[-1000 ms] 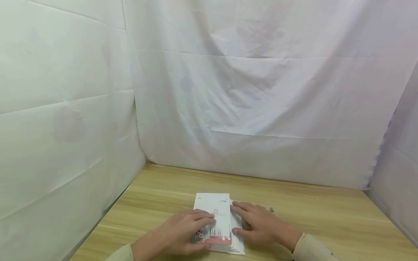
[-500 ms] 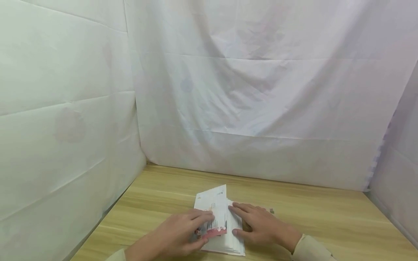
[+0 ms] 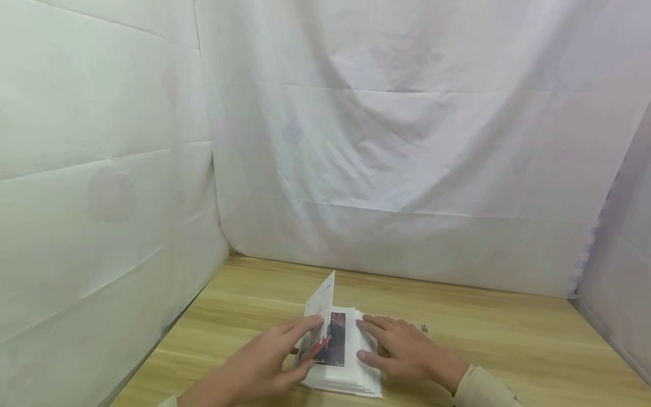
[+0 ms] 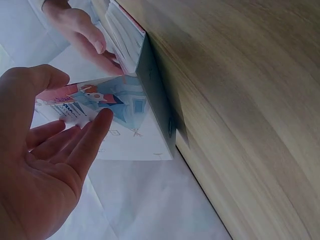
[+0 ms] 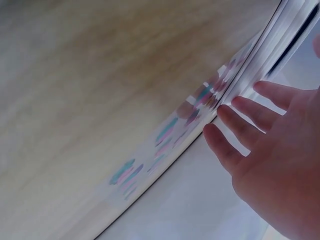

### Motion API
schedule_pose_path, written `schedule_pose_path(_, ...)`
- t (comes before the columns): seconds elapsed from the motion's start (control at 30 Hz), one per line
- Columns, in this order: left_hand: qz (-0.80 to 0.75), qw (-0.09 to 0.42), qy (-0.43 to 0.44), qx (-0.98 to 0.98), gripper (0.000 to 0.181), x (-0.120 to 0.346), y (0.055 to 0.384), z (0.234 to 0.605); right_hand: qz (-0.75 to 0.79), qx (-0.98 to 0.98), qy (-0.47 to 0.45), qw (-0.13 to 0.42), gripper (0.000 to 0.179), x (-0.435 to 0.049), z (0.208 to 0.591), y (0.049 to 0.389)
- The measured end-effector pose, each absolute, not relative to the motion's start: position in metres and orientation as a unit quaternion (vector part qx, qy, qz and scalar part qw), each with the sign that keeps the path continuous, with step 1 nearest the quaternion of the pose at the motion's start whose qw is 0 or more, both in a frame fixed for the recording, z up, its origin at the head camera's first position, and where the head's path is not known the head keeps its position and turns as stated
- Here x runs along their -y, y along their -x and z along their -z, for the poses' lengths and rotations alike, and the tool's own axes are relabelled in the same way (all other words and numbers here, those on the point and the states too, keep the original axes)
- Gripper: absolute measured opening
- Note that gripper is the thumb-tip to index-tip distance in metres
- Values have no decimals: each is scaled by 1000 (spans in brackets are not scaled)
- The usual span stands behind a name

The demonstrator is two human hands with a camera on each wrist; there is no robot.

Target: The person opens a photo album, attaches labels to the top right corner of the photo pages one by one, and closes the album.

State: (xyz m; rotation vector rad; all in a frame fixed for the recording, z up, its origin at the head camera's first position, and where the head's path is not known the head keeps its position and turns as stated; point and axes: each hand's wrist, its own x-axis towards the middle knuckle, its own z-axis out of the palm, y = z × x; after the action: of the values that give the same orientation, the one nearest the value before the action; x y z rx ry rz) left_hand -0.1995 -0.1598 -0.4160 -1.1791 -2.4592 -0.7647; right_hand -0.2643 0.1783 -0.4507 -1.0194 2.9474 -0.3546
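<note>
A white photo album (image 3: 352, 353) lies on the wooden table, its front cover (image 3: 317, 305) raised steeply along the left side. My left hand (image 3: 264, 356) holds this cover, thumb at its lower edge and fingers against the outer face. The left wrist view shows a printed picture in blue and red (image 4: 120, 102) on the cover. Under the cover, a page with a dark photo (image 3: 335, 345) shows. My right hand (image 3: 412, 347) rests its spread, nearly straight fingers along the right edge of the pages.
Beside the album, the right wrist view shows a clear sheet with coloured shapes (image 5: 167, 135) on the table (image 5: 75, 100); a small dark patch (image 3: 424, 328) of it shows past the right hand. White cloth (image 3: 356, 141) hangs behind and on both sides.
The cover lay flat over the pages; my left hand has lifted its right edge up and leftward, uncovering the photo page. The right hand has stayed nearly in place.
</note>
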Motion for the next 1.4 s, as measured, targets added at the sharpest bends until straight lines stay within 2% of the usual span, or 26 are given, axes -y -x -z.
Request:
schedule_pose_path(0.3, 293, 134, 407, 855, 72, 162, 196, 415, 93, -938, 334, -15, 91, -172, 447, 263)
schedule_pose_path(0.6, 306, 134, 396, 855, 92, 163, 191, 411, 106, -933, 342, -40, 97, -173, 449, 263)
schedule_pose_path(0.83, 307, 130, 386, 860, 92, 163, 188, 409, 115, -930, 349, -22, 86, -172, 449, 265)
schedule_pose_path(1.13, 294, 190, 398, 848, 88, 166, 185, 408, 109, -928, 355, -22, 85, -172, 448, 265)
schedule_pose_path(1.4, 318, 180, 362, 857, 95, 175, 183, 404, 112, -927, 357, -18, 85, -172, 447, 267)
